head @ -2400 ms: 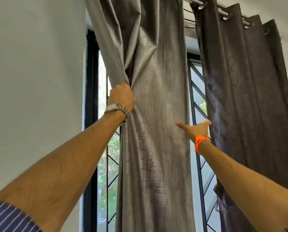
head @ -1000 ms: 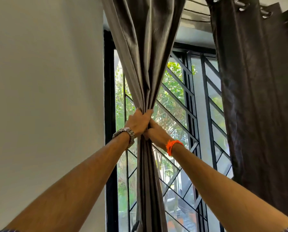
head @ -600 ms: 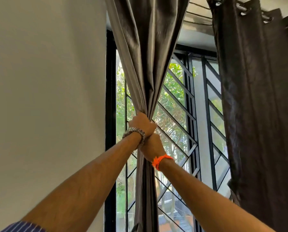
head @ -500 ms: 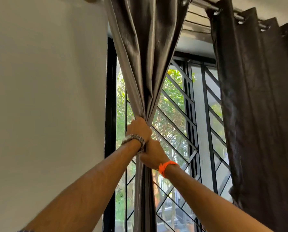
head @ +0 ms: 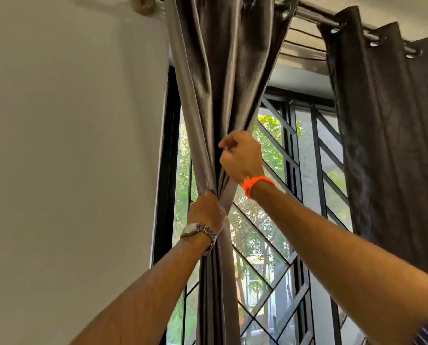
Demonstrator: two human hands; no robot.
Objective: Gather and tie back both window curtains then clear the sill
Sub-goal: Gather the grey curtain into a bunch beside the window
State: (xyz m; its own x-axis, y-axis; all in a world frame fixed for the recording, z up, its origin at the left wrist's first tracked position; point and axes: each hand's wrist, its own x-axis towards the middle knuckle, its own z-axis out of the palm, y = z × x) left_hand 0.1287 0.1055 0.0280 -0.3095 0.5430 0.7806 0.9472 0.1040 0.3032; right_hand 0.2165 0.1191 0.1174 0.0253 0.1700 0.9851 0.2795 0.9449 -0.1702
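The left grey curtain hangs from the rod and is bunched into a narrow bundle. My left hand, with a metal watch on the wrist, is shut around the bundle at its narrowest point. My right hand, with an orange band on the wrist, is higher up, its fingers curled on the bundle's right folds. The right dark curtain hangs loose and spread at the right edge. No tie and no sill are in view.
A metal curtain rod runs along the top. Behind the curtains is a window with a black frame and diagonal black grille bars. A plain white wall fills the left side.
My right hand has left its place just under my left hand and risen above it on the bundle. My left hand keeps its grip. The view has tilted upward.
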